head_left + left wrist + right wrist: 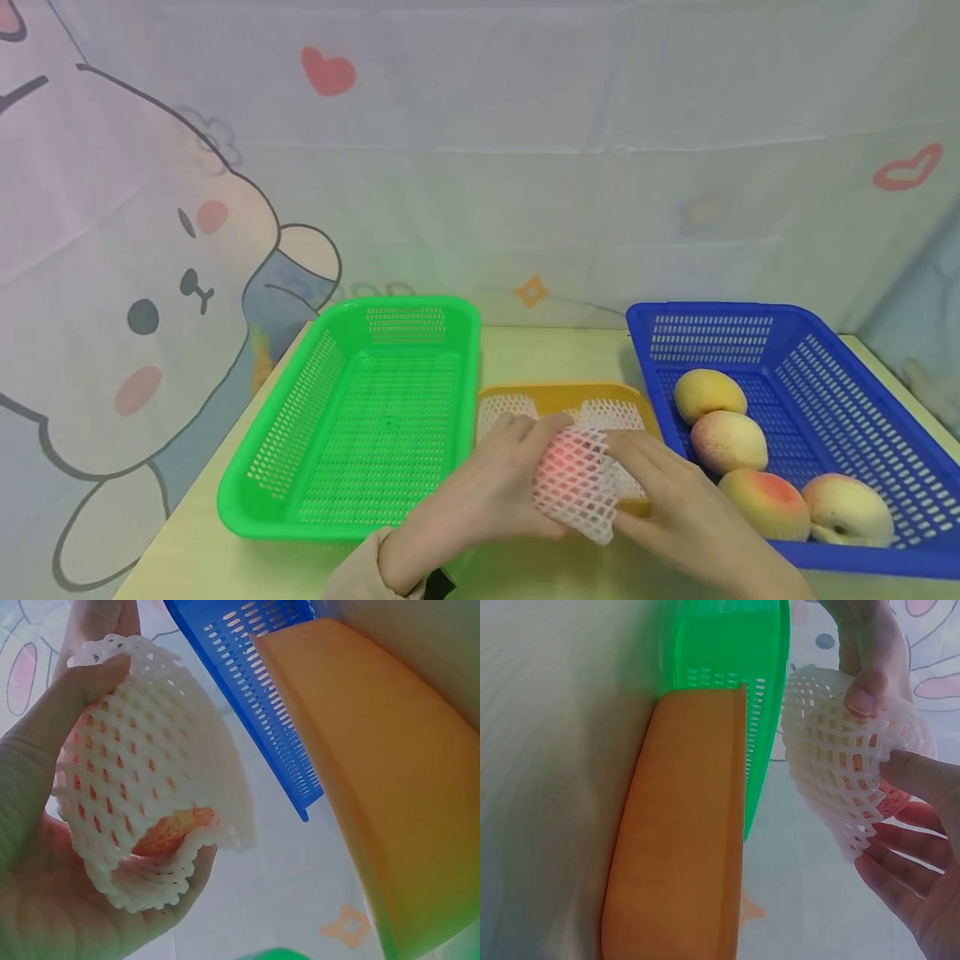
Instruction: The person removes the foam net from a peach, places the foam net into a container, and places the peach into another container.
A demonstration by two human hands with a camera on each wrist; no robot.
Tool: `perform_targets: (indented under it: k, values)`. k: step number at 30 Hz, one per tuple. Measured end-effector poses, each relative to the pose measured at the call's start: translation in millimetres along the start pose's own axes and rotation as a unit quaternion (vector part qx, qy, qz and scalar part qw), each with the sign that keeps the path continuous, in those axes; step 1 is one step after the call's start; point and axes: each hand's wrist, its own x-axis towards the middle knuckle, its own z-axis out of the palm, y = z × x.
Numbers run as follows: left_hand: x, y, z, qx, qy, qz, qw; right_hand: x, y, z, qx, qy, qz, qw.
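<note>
A reddish peach (564,463) sits inside a white foam net sleeve (596,512), held in front of the yellow basket (561,389). My left hand (498,487) grips the sleeved peach from the left, its thumb over the net in the left wrist view. On the other side, my right hand (675,504) pinches the net's open edge (866,817) between thumb and fingers. Through that opening, bare peach skin (176,831) shows. More white foam nets (506,407) lie in the yellow basket, partly hidden behind both hands.
To the left stands a green basket (386,442) with nothing visible in it. A blue basket (720,312) on the right holds several bare peaches (729,442). A printed cloth (525,167) hangs behind the pale table (551,350).
</note>
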Motion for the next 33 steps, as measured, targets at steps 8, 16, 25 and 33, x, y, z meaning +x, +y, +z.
perform_targets:
  k: [8, 16, 25, 33]
  values:
    - [0.8, 0.7, 0.0, -0.024, -0.01, 0.002, 0.9997, -0.9, -1.0, 2.4, -0.001, -0.008, -0.004, 1.0]
    - [2.3, 1.1, 2.6, -0.043, -0.006, 0.015, 0.9989, -1.8, -1.3, 4.2, -0.021, -0.01, -0.023, 0.9994]
    - [3.6, 3.7, 5.6, -0.048, 0.013, 0.026, 0.9984, -0.8, -2.6, 3.9, -0.034, -0.037, -0.011, 0.9987]
    - [1.6, 3.4, 4.7, -0.053, 0.009, 0.034, 0.998, 0.7, -4.0, 2.2, -0.038, -0.019, -0.024, 0.9988]
